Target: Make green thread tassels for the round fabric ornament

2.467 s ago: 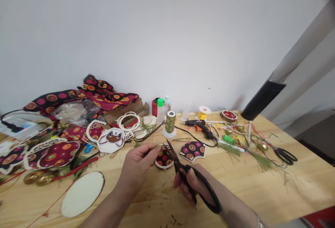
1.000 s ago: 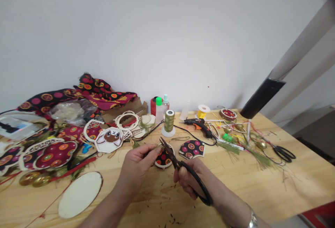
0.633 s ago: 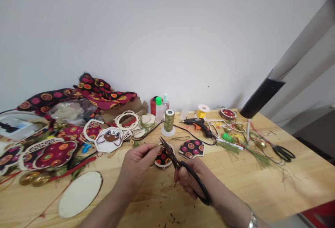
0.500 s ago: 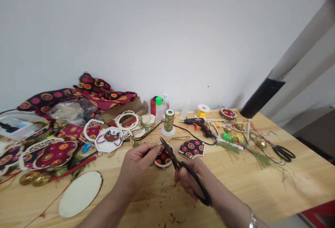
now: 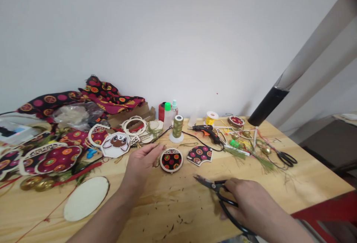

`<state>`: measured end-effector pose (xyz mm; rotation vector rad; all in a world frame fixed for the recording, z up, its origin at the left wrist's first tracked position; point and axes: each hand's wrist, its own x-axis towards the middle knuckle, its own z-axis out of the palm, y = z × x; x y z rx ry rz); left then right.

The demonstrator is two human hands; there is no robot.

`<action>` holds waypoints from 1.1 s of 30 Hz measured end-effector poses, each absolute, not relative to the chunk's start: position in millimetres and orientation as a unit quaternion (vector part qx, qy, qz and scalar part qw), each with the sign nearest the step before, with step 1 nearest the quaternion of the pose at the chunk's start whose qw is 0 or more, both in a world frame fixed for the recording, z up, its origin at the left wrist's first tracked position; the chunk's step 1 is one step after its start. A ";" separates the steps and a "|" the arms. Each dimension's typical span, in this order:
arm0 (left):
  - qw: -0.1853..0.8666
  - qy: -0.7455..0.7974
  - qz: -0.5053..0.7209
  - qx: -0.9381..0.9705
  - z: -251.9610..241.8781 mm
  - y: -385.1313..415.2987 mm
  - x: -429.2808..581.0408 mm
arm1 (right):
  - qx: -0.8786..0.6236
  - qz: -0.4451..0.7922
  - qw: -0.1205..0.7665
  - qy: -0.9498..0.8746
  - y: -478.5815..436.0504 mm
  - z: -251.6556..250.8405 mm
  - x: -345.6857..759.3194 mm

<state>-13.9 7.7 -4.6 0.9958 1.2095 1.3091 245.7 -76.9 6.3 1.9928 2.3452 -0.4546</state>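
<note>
My right hand [image 5: 248, 202] holds black-handled scissors [image 5: 214, 187] low over the front right of the table, blades pointing left. My left hand [image 5: 146, 159] is pinched closed beside a round ornament [image 5: 172, 160], which has a pale wooden rim, a fretwork top and dark flowered fabric. What the left fingertips grip is too small to make out. Right of the ornament lies a fabric-covered piece with scalloped corners [image 5: 199, 155]. Behind it stands a spool of olive-green thread [image 5: 177, 127] on a white base.
A glue gun [image 5: 208, 131], a yellow thread spool [image 5: 211, 118] and a second pair of scissors [image 5: 287, 158] lie to the right. Fabric ornaments [image 5: 58, 157] and a pale oval piece [image 5: 86, 198] fill the left. Dark trimmings [image 5: 178, 219] dot the table front.
My right hand has drawn the scissors away from my left hand, down and to the right. The round ornament now shows fully. My left hand remains pinched beside it.
</note>
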 end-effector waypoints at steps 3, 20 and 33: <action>0.526 0.496 0.561 0.404 -3.9 8.9 -14.3 | 0.636 -0.098 0.055 0.763 -78.1 3.8 270.4; 0.545 0.464 0.571 0.402 -5.4 9.2 -12.7 | 0.631 -0.037 0.129 0.764 -46.9 11.8 339.3; 0.552 0.468 0.553 0.411 -6.2 6.4 -13.5 | 0.604 -0.058 -0.089 0.790 -8.1 -6.6 248.7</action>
